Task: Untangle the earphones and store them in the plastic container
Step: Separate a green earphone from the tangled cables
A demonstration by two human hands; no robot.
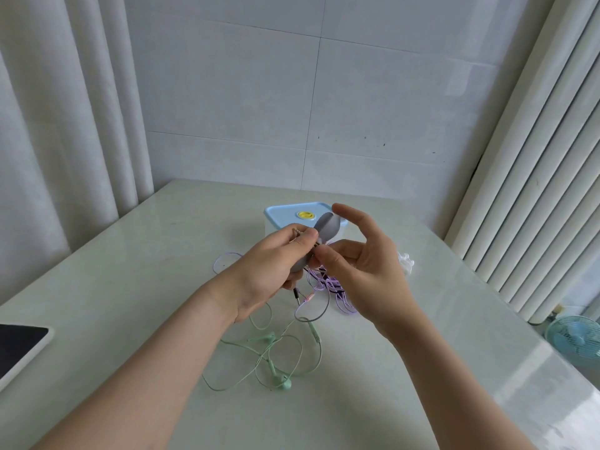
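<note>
Left hand (269, 264) grips and right hand (363, 271) pinches the grey earphone cable (326, 224), raised before the plastic container (285, 212) (lid on); a hard pull may tighten its tangle with the purple earphones (341, 295).

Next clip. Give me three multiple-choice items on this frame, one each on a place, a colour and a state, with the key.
1. Where is the plastic container?
A) beyond the left hand and right hand
B) on the floor
C) on a shelf
2. What colour are the earphones lying nearest the camera?
A) red
B) mint green
C) black
3. What is the left hand doing?
A) gripping a grey cable bundle
B) lying flat
C) waving
Key: A, it shows behind both hands; B, cable and buds are green; A, its fingers curl round the bundle.
</note>
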